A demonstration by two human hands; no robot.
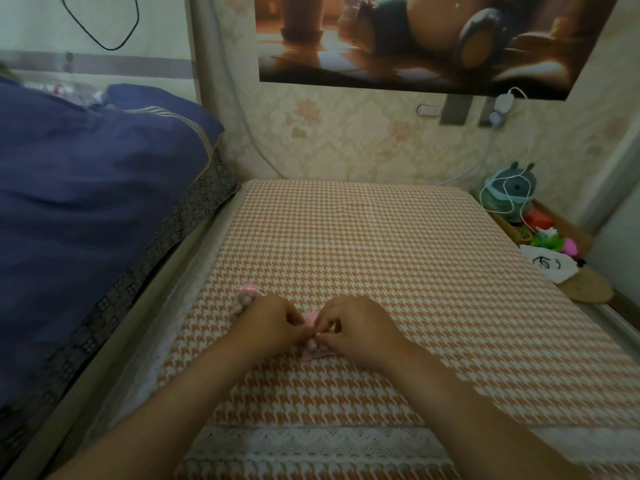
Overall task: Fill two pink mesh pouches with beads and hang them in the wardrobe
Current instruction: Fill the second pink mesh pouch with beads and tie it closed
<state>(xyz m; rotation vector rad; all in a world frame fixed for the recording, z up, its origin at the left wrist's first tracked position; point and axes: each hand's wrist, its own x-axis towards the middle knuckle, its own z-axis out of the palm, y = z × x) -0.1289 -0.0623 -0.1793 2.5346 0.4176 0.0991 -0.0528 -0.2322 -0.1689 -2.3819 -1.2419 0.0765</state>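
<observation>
A pink mesh pouch [313, 351] lies on the orange houndstooth tablecloth [381, 258], with pale beads showing inside it. My left hand [273, 322] and my right hand [353, 329] meet over its top, and the fingers of both pinch the pouch's opening. Most of this pouch is hidden under my hands. A second pink mesh pouch [246, 296] with beads in it lies just left of my left hand, partly covered by it.
A bed with a blue quilt [86, 188] runs along the left of the table. At the right edge stand a plush toy [512, 192], a white cable and a box of small colourful items [547, 237]. A wallpapered wall is behind.
</observation>
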